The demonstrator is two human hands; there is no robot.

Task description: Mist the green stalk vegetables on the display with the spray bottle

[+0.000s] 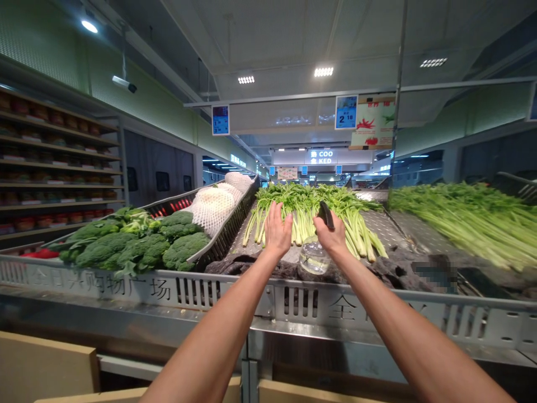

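Note:
My right hand (333, 236) is closed round the neck of a clear spray bottle (314, 257) with a black spray head (325, 215). Some liquid shows in the bottle, which hangs just above the front of the display. Beyond both hands, bunches of celery (312, 196) lie spread in a row, leaves to the back and pale stalks towards me. My left hand (278, 228) hovers at the left part of the celery, fingers stretched out and holding nothing. Whether its fingertips touch the leaves I cannot tell.
Left of the celery, a black crate (224, 226) holds net-wrapped produce (216, 204). Broccoli (138, 243) sits further left. A grey slotted rail (251, 294) edges the front, with dark cloth (239, 265) behind it. On the right a mirror (461, 151) reflects the celery.

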